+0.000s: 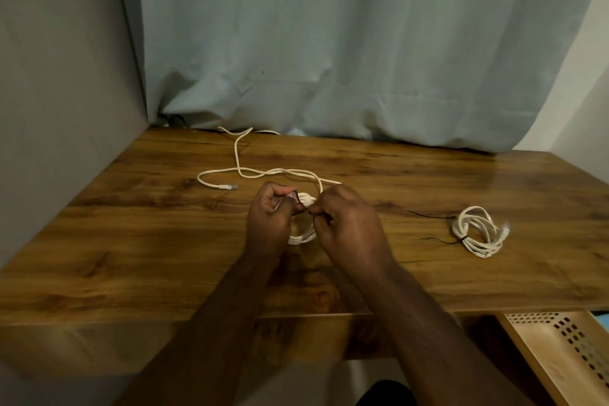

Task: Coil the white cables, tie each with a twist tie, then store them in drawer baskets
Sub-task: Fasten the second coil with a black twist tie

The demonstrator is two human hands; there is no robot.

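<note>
Both hands are working over the bench (164,241): the left hand (268,221) and right hand (349,227) are pinching what looks like a dark twist tie (298,204) around a coiled white cable (301,236). Another tied coil (478,231) is lying to the right.

No text, label, brand, number or sign can be read anywhere in this view.

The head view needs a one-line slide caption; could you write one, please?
Both hands, left and right, twist a dark tie round a white cable coil on the wooden table.
</note>
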